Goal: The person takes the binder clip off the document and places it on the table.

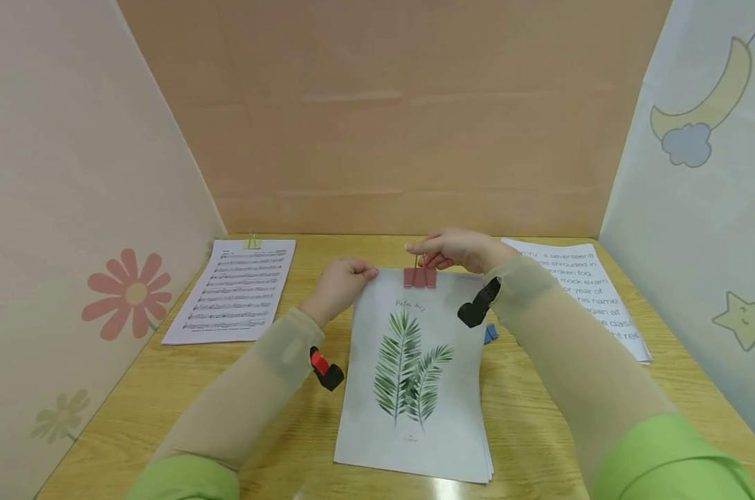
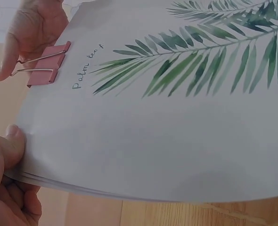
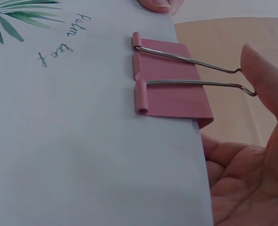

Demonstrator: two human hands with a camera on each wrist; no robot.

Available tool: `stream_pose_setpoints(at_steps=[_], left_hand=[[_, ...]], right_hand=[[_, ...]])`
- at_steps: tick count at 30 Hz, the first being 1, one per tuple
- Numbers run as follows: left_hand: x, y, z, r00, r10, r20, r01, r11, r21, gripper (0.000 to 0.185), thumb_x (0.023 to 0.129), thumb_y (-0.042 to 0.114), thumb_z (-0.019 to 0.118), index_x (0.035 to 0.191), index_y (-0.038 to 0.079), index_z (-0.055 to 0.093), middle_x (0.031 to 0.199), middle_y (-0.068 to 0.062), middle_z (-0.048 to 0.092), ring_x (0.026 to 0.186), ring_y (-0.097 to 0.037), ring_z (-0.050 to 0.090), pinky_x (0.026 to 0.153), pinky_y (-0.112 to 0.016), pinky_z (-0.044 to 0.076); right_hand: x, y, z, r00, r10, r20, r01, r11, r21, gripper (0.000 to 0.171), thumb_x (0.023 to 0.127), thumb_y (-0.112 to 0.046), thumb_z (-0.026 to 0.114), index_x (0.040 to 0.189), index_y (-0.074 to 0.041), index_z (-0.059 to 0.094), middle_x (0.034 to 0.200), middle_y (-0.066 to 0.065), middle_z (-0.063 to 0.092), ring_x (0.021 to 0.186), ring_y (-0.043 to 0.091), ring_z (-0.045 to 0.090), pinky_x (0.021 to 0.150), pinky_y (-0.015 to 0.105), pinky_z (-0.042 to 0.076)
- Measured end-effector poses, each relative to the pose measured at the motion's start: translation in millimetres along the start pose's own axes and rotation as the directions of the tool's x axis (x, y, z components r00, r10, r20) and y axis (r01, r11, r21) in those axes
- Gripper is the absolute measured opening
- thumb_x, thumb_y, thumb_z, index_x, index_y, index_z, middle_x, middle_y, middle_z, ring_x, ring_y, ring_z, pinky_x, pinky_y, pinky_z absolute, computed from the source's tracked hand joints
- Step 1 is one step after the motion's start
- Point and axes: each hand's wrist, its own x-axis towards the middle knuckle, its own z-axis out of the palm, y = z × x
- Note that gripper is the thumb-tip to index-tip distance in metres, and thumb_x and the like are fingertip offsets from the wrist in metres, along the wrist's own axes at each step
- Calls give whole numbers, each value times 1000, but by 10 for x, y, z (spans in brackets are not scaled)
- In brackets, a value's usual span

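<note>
"Where's the pink binder clip point(image 1: 420, 278)?"
"On the top edge of a paper stack point(image 1: 415, 378) printed with green palm leaves. The right hand point(image 1: 461, 250) holds the clip's handle, thumb in front, fingers curled behind; I can't tell what those fingertips touch."
"And the left hand point(image 1: 342, 286)?"
"Pinching the stack's upper-left corner."
"Around them?"
"Sheet music point(image 1: 239, 292) to the left, printed text point(image 1: 592, 292) right, on a wooden table point(image 1: 296, 444)."

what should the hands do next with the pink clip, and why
Probably ease the right hand off the wire handles of the pink binder clip: the clip already straddles the palm leaf sheets' top edge, while the left hand pinches their corner.
</note>
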Motion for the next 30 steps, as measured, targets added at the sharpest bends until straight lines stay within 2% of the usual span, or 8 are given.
stream_pose_setpoints(at_steps=[7,11,18,30], left_hand=[[-21,-9,10,1000,17,-13,-17,1000,8,21,96,26,61,101,10,75,96,-3,69,83,-19,61,72,-33,51],[-26,-19,16,1000,23,-15,-23,1000,-6,21,96,25,61,99,10,75,94,-2,69,81,-18,61,70,-32,51],[-24,-22,24,999,33,-23,-33,999,0,21,96,25,61,100,10,75,94,-3,70,80,-18,62,69,-31,51],[-40,-9,29,1000,5,-19,-5,1000,-4,22,96,26,60,103,11,75,97,-2,70,84,-18,62,75,-34,52]], right_hand=[[-19,-10,3,1000,-3,5,3,999,37,38,91,-35,64,100,1,61,82,4,60,74,16,54,80,30,46],[-26,0,-4,1000,2,17,-3,999,45,39,92,-35,64,105,1,60,83,5,60,74,17,54,82,31,46],[-18,19,6,1000,0,14,-1,998,56,42,92,-36,65,106,2,59,80,3,58,76,18,54,86,33,46],[-33,29,23,1000,-5,-5,5,997,76,41,91,-36,65,107,3,61,79,2,55,76,19,53,84,33,44]])
